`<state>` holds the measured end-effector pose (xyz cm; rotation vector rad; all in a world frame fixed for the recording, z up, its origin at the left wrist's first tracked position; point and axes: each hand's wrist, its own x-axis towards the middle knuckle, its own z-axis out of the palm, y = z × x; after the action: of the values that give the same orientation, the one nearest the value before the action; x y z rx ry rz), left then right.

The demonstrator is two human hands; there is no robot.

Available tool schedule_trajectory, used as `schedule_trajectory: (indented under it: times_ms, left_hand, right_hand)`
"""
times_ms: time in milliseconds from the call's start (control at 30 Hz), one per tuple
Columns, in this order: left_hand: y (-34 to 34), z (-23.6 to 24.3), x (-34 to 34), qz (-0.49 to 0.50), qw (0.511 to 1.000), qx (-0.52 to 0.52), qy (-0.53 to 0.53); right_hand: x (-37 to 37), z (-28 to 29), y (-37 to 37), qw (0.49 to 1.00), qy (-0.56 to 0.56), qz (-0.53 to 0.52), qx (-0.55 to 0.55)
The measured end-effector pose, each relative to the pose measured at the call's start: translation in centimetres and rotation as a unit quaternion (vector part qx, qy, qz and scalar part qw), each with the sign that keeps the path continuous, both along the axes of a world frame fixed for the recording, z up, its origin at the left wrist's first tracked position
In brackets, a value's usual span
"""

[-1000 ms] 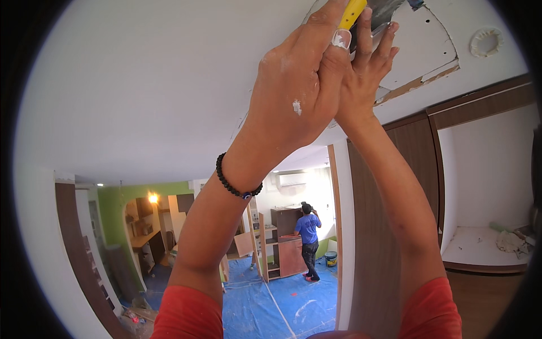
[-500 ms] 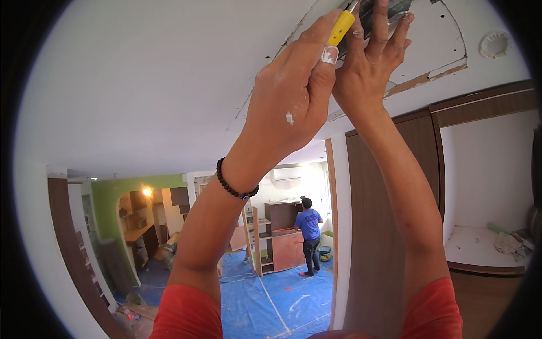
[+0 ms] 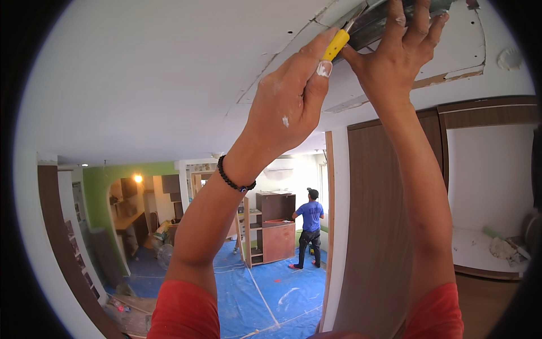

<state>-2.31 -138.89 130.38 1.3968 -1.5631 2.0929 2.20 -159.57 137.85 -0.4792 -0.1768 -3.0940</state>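
Overhead, my left hand (image 3: 291, 99) is closed around the yellow handle of a bladed tool (image 3: 337, 45). Its thin metal blade points up to the right, against a dark grey metal strip (image 3: 367, 31) at the ceiling. Just right of it, my right hand (image 3: 398, 59) has its fingers spread and stretched over the strip, touching it from below. The strip's upper end runs behind those fingers. A cut ceiling panel (image 3: 451, 56) with cracked seams and exposed brown edges surrounds the spot. White smears mark my left thumb and hand.
A round white ring (image 3: 510, 59) sits in the ceiling at right. Brown wardrobe panels (image 3: 378, 220) stand below, beside an open white-lined compartment (image 3: 488, 169). Farther off, a person in a blue shirt (image 3: 309, 217) stands by a brown cabinet (image 3: 276, 243) on blue floor sheeting (image 3: 243, 299).
My right hand has shifted right along the metal strip, away from my left hand, exposing more of it. The view has turned slightly. The person in blue has changed stance by the cabinet.
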Motion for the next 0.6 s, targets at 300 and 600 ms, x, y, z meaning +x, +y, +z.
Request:
schedule_trajectory:
  times_ms: [300, 600]
  left_hand:
    - [2.6, -0.7, 3.9, 0.007, 0.999, -0.031, 0.020]
    - [5.4, -1.1, 7.0, 0.031, 0.998, -0.051, 0.028]
  right_hand:
    - [-0.7, -0.1, -0.8, 0.998, 0.005, -0.056, -0.001]
    - [0.0, 0.0, -0.9, 0.998, 0.011, -0.054, 0.003]
